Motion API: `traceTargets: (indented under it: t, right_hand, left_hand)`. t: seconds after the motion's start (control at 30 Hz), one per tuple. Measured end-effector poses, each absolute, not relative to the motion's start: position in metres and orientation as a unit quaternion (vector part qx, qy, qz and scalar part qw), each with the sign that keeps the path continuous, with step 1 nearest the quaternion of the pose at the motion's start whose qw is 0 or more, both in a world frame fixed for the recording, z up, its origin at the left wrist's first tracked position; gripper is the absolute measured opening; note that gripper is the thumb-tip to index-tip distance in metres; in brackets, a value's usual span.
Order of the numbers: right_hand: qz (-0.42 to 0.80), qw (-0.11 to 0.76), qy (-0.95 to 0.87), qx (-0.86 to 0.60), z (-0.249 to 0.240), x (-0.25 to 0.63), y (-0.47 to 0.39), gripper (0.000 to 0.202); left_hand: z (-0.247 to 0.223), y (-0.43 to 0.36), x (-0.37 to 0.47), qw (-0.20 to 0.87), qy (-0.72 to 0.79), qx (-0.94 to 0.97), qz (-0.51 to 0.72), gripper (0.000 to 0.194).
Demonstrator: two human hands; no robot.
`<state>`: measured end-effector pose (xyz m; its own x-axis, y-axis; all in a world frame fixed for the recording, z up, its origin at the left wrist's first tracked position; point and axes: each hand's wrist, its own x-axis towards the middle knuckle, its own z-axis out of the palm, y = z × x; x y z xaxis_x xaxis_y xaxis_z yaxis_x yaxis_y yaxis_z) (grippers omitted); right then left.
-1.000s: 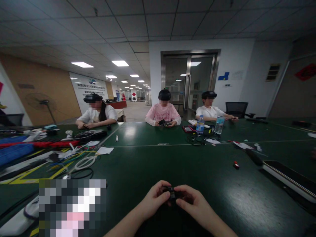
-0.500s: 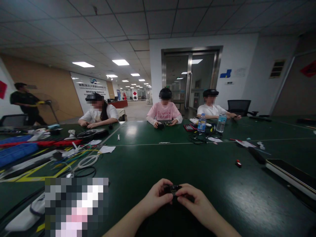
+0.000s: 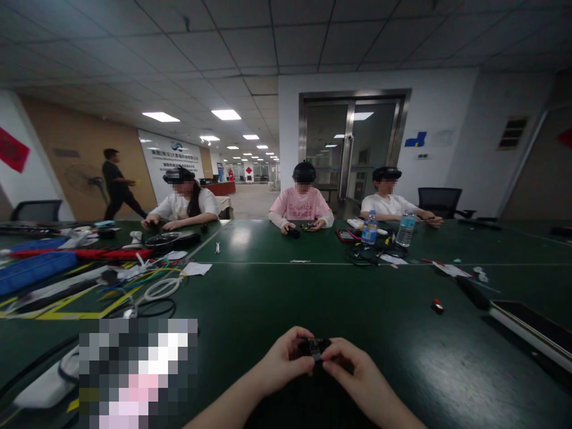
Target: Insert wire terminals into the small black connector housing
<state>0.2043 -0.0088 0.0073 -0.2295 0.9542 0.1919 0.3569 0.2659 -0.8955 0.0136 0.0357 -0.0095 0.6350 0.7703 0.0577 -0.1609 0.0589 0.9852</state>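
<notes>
A small dark part, seemingly electronic, [image 3: 315, 347] is held above the near part of the green table [image 3: 250, 304]. My left hand [image 3: 288, 360] closes on its left side with thumb and fingers. From the other side, my right hand [image 3: 348, 364] pinches its right edge between thumb and fingertips. Both hands are close together, and their fingers cover much of the part. What exact kind of part it is, I cannot make out.
A small red and black object [image 3: 437, 306] lies to the right, near a long dark-topped device [image 3: 531, 328]. Cables [image 3: 161, 290], a blue tray [image 3: 38, 271] and a white power strip [image 3: 47, 384] are on the left. Two bottles [image 3: 406, 229] stand across the table, where three people sit.
The dark part is slightly turned, showing more of its face; both hands keep hold. A person in the left background has walked to the right. The view has shifted slightly.
</notes>
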Motion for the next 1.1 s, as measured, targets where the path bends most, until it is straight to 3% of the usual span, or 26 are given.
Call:
traceTargets:
  t: [0.2,0.47,0.67,0.87,1.1]
  right_hand:
    - [0.38,0.398,-0.68,-0.484,0.005,0.204,-0.007,0.008]
    - [0.431,0.397,-0.65,-0.483,0.001,0.209,-0.006,0.038]
    - [0.443,0.39,-0.64,-0.492,0.008,0.209,-0.007,0.041]
    - [0.461,0.4,-0.626,-0.485,0.011,0.209,-0.008,0.039]
    - [0.472,0.406,-0.63,-0.464,0.01,0.205,-0.009,0.036]
  left_hand:
    - [-0.009,0.035,0.014,0.681,0.246,0.6,0.341,0.054]
    - [-0.004,0.032,0.014,0.668,0.28,0.602,0.335,0.043]
    - [0.0,0.032,0.012,0.642,0.29,0.627,0.334,0.04]
    - [-0.007,0.034,0.01,0.64,0.29,0.632,0.327,0.05]
    - [-0.004,0.033,0.012,0.62,0.312,0.643,0.325,0.041]
